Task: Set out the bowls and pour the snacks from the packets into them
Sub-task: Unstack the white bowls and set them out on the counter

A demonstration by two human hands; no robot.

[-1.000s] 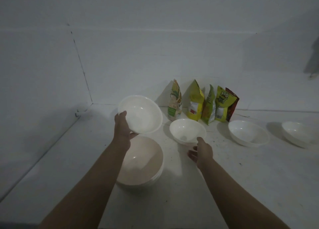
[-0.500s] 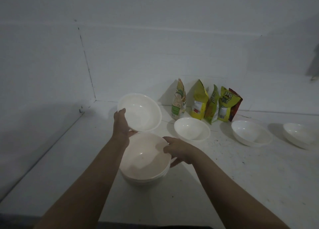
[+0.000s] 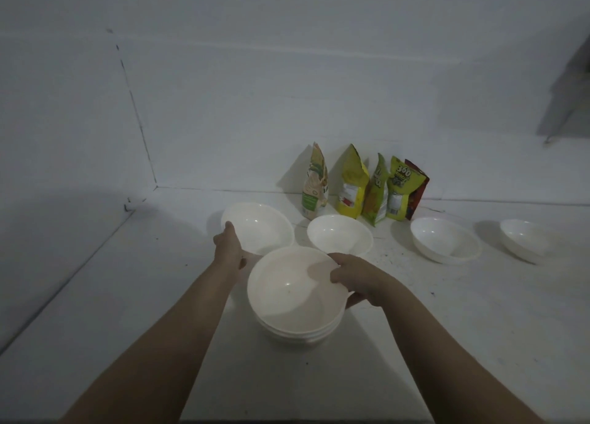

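Note:
A stack of white bowls [image 3: 297,299] stands on the white counter in front of me. My right hand [image 3: 357,278] grips the right rim of the stack's top bowl. My left hand [image 3: 228,248] holds the near rim of a single white bowl [image 3: 258,227], low at the counter just behind the stack. Three more white bowls sit in a row to the right: one in the middle [image 3: 340,233], one further right [image 3: 445,240] and one at the far right [image 3: 523,238]. Several snack packets [image 3: 364,187] stand against the back wall.
The white counter [image 3: 447,328] meets white walls at the back and on the left, forming a corner at the far left. A grey object [image 3: 568,88] hangs at the upper right edge of the view.
My left hand has lowered its single bowl from the air down to the counter behind the stack. My right hand has moved from the middle bowl onto the stack's rim.

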